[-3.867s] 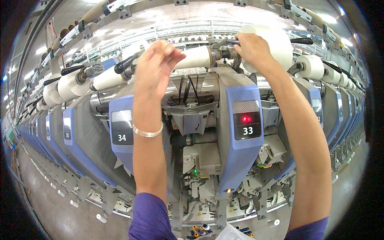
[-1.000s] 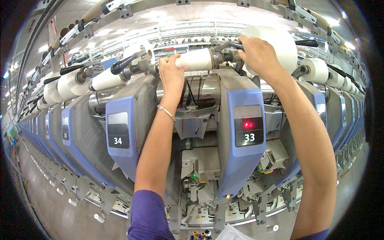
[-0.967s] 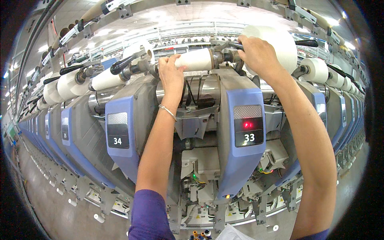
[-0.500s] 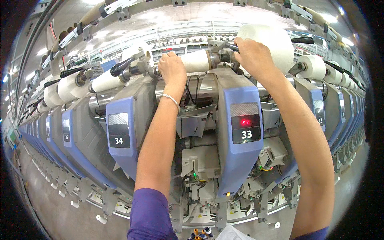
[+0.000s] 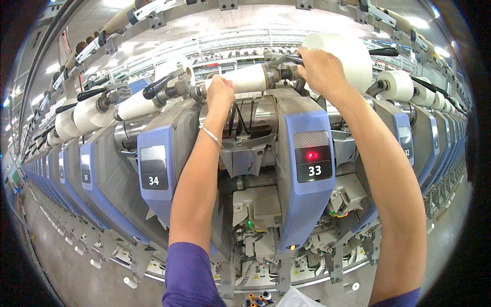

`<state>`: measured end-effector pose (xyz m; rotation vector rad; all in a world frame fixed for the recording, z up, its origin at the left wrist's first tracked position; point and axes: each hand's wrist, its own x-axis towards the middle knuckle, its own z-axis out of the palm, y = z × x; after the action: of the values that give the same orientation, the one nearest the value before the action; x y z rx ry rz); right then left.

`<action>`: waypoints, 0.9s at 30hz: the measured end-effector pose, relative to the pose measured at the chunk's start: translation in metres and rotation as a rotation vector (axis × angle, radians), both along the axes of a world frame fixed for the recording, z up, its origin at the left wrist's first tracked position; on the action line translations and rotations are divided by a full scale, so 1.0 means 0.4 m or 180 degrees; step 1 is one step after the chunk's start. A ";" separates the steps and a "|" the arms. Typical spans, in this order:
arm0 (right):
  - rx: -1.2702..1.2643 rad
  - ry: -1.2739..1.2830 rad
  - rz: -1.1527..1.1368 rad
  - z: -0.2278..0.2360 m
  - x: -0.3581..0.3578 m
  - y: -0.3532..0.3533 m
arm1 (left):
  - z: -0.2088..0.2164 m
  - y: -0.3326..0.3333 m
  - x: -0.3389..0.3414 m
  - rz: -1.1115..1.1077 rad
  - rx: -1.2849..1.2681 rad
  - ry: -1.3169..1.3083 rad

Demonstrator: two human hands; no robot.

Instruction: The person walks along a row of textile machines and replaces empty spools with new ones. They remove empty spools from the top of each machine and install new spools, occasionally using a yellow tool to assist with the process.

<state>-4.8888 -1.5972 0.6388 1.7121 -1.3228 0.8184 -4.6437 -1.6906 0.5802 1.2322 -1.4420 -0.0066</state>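
A white yarn cone (image 5: 249, 79) lies across its holder above the metal drum (image 5: 261, 115) of the winding unit in front of me. My left hand (image 5: 221, 91) is closed at the cone's left end, its fingers curled. Whatever they pinch is hidden. To the right of the cone, my right hand (image 5: 321, 69) wraps round the dark lever handle (image 5: 293, 59) of the cone holder. Behind that hand stands a large, full white yarn package (image 5: 348, 59), partly covered by the fingers and wrist.
Blue-and-grey unit housings (image 5: 312, 128) stand either side of the drum, the right one with a lit red display (image 5: 312, 155). More yarn cones (image 5: 138, 105) with black handles (image 5: 157, 87) line the row. A rail (image 5: 199, 7) crosses overhead. Small tubes (image 5: 258, 298) show at the bottom.
My left hand has dropped slightly and its fingers have curled in, uncovering more of the cone's left end. My right hand stays at the lever handle with hardly any shift.
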 end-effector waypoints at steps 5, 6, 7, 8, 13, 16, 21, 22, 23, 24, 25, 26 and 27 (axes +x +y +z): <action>-0.0208 0.0021 0.0170 0.010 0.002 -0.002 | -0.013 0.016 0.031 -0.0701 0.0398 0.0554; -0.0175 -0.0003 0.0165 0.012 0.006 0.000 | -0.016 0.021 0.036 -0.0889 0.0397 0.0555; -0.0107 -0.0007 0.0121 0.015 0.008 0.003 | -0.018 0.027 0.041 -0.1070 0.0395 0.0559; -0.0095 -0.0013 0.0097 0.017 0.011 0.006 | -0.021 0.035 0.044 -0.1414 0.0309 0.0620; 0.0296 -0.0168 -0.0144 0.024 0.016 0.008 | -0.031 0.146 0.038 -0.2301 -0.0584 0.0761; 0.0345 -0.0200 -0.0197 0.024 0.013 0.002 | -0.008 0.296 0.057 -0.3031 -0.1771 0.1122; 0.0307 -0.0197 -0.0200 0.016 0.012 0.003 | 0.048 0.624 0.182 -0.4403 -0.2937 0.1666; 0.0227 -0.0213 -0.0172 0.009 0.013 0.007 | 0.043 0.696 0.203 -0.5081 -0.3009 0.1989; 0.0232 -0.0252 -0.0177 -0.001 0.015 0.012 | 0.030 0.769 0.226 -0.5816 -0.2994 0.2042; 0.0156 -0.0290 -0.0148 -0.012 0.015 0.015 | 0.020 0.822 0.226 -0.6444 -0.3134 0.2106; 0.0202 -0.0305 -0.0183 -0.026 0.017 0.021 | 0.002 0.872 0.229 -0.6583 -0.3457 0.2133; 0.0170 -0.0313 -0.0184 -0.041 0.017 0.026 | -0.019 0.928 0.228 -0.6511 -0.3623 0.1892; 0.0038 -0.0306 -0.0147 -0.054 0.018 0.031 | -0.040 0.940 0.231 -0.6493 -0.3724 0.1558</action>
<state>-4.8818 -1.5848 0.6171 1.6632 -1.4291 0.8773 -4.5515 -1.3148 0.5641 -1.3254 -1.2504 -0.6641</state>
